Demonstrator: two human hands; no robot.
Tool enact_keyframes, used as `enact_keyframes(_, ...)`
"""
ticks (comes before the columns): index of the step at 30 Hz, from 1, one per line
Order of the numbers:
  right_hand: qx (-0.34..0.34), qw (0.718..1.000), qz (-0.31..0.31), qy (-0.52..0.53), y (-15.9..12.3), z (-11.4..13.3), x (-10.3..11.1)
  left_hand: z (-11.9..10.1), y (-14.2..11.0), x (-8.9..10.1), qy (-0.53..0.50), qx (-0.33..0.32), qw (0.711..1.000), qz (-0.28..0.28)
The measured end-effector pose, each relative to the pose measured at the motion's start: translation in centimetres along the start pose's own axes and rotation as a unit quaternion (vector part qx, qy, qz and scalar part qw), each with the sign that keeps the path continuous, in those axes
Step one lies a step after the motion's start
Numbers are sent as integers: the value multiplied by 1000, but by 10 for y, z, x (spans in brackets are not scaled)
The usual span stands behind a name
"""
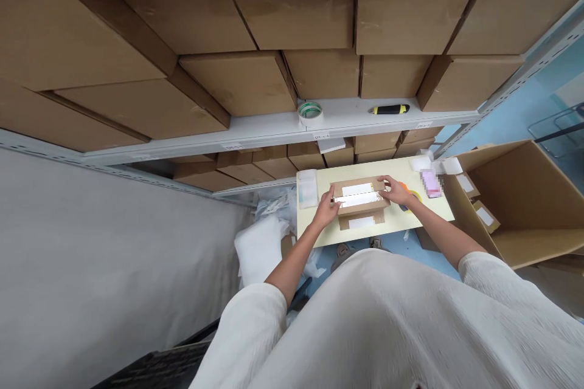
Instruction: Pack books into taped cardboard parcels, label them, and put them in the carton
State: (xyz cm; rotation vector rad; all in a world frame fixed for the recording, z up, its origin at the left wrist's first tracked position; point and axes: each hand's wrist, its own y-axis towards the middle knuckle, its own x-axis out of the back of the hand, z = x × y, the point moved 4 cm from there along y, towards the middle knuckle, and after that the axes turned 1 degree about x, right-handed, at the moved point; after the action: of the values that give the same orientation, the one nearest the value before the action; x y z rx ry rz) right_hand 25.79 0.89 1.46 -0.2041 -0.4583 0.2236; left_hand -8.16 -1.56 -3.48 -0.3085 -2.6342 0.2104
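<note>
On the pale yellow table lie several small cardboard boxes with white labels. My left hand holds the left end of the middle cardboard box, its thumb near the white label on top. At the other end, my right hand grips the same box with fingers at the label's right edge. Another labelled box lies right behind it, and a third is partly hidden in front. An orange and yellow tape roll or tool is half covered by my right hand and wrist.
Above the table, a metal shelf bears large cartons, a tape roll and a utility knife. A big open carton with small labelled boxes stands right. White packing foam lies left of the table.
</note>
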Motion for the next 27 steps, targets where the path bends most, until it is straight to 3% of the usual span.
enact_keyframes(6, 2, 1000, -13, 12, 13, -17, -8, 10, 12, -15, -10, 1, 1000, -12)
enact_keyframes(9, 2, 1000, -11, 19, 18, -22, -9, 6, 15, -15, 46, 6, 999, -26)
enact_keyframes(13, 8, 1000, -13, 19, 19, -26, -11, -22, 9, -22, 199, -76, 975, -69)
enact_keyframes(16, 24, 999, -21, 12, 18, -25, -14, -49, 4, -43, 265, -164, 950, -17)
enact_keyframes(19, 29, 999, -43, -7, 15, -28, -14, -64, 3, -60, 311, -182, 933, 26)
enact_keyframes(23, -2, 989, -135, -63, -6, -50, 4, -69, 4, -66, 342, -173, 923, 28)
enact_keyframes(25, -50, 976, -180, -116, -23, -69, 19, -68, 4, -67, 347, -173, 921, 25)
enact_keyframes(27, -104, 961, -184, -180, -40, -90, 31, -66, 3, -68, 353, -171, 919, 24)
